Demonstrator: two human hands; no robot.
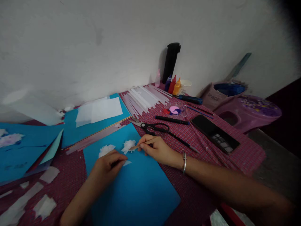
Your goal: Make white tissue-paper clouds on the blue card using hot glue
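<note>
A bright blue paper sheet (136, 191) lies in front of me with two crumpled white tissue tufts near its top, a left tuft (106, 150) and a right tuft (128, 145). My right hand (158, 149), wearing a bangle, is closed around a thin wooden stick (134, 147). The stick's end touches the right tuft or sits just over it. Just below, my left hand (108, 164) pinches a small white tissue piece (127, 163) close above the sheet. Its fingers partly cover the left tuft's lower side.
Black-handled scissors (155, 127), a black pen (172, 120) and a phone (215, 133) lie right of the sheet. White paper strips (141, 99), paint bottles (172, 84) and a paint palette (174, 110) are farther back. Tissue scraps (45, 206) and a decorated blue card (35, 138) lie left.
</note>
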